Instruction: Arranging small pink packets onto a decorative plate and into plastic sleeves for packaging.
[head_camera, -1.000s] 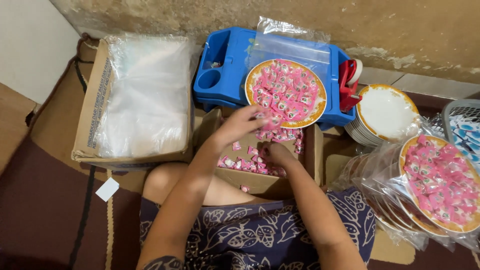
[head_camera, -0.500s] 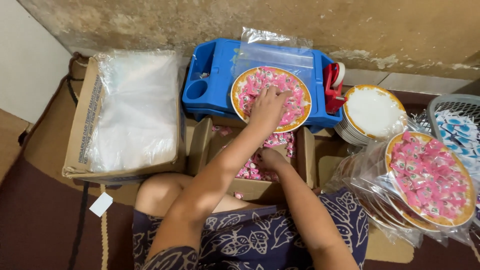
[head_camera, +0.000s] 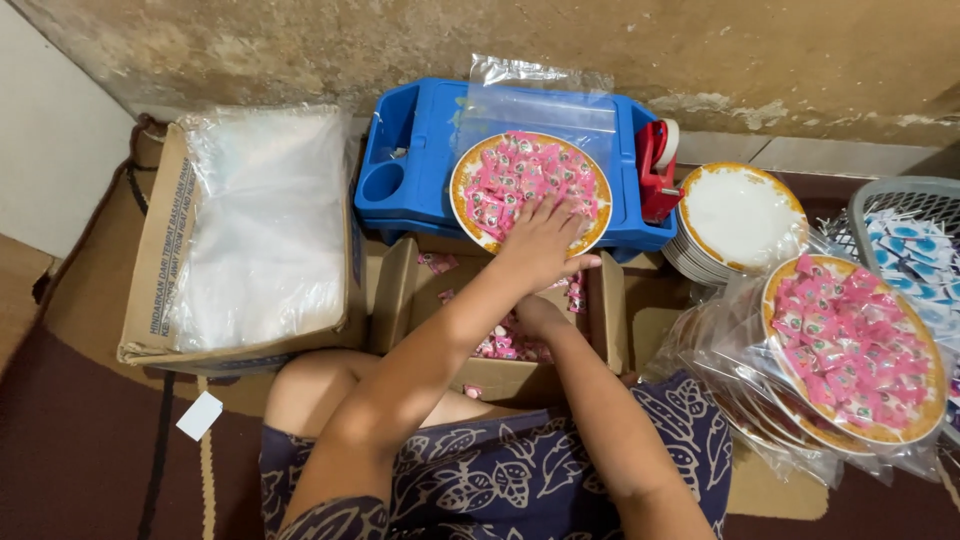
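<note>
A round plate with an orange rim (head_camera: 468, 205), heaped with small pink wrapped candies (head_camera: 520, 175), sits on a blue plastic tray (head_camera: 410, 140). My left hand (head_camera: 540, 240) lies flat on the plate's near side, fingers spread over the candies. My right hand (head_camera: 535, 315) is down in an open cardboard box (head_camera: 395, 300) of the same pink candies in front of my lap. My left forearm covers most of it, so its fingers are hidden.
A clear plastic bag (head_camera: 545, 100) stands behind the plate, with a red tape dispenser (head_camera: 655, 165) beside it. Right: a stack of empty plates (head_camera: 740, 215), bagged filled plates (head_camera: 850, 345) and a grey basket (head_camera: 900, 195). Left: a carton of clear bags (head_camera: 250, 230).
My left hand rose from the candy box to the plate on the blue tray and now rests flat on its near side. My right hand stayed in the box.
</note>
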